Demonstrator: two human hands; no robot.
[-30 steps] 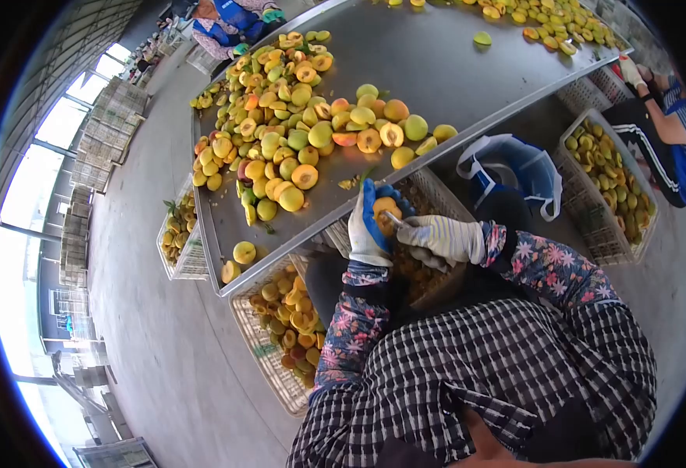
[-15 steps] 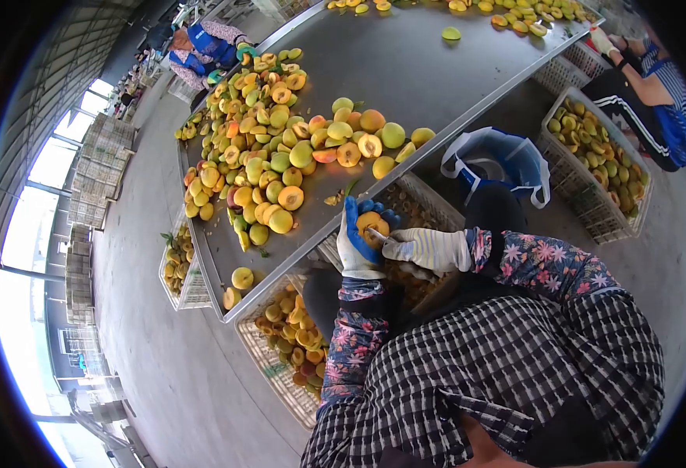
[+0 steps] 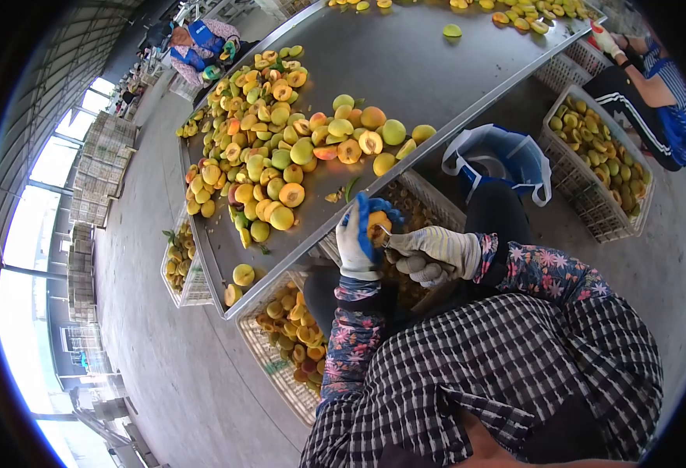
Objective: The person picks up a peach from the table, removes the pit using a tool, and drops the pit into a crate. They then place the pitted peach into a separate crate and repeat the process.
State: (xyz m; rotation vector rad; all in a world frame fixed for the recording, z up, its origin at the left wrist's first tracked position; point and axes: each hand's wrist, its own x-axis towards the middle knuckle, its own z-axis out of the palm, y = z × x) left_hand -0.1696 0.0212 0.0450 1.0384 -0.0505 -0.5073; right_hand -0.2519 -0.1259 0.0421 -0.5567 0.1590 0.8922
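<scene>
Near frame center, a halved peach (image 3: 379,227) is gripped in the gloved left hand (image 3: 360,236), cut face exposed; a small metal tool (image 3: 387,232) is grasped in the gloved right hand (image 3: 435,253), its tip at the flesh. Peaches (image 3: 269,156) are heaped on the metal table (image 3: 405,66), upper left to center; a filled crate (image 3: 284,370) is seen below its edge.

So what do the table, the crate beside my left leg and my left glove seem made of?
The table looks like metal, probably steel: satin grey with soft reflections. The crate is likely matte cream plastic, going by its lattice walls. The left glove seems matte white fabric, softly creased, its blue part perhaps a rubbery coating.
</scene>
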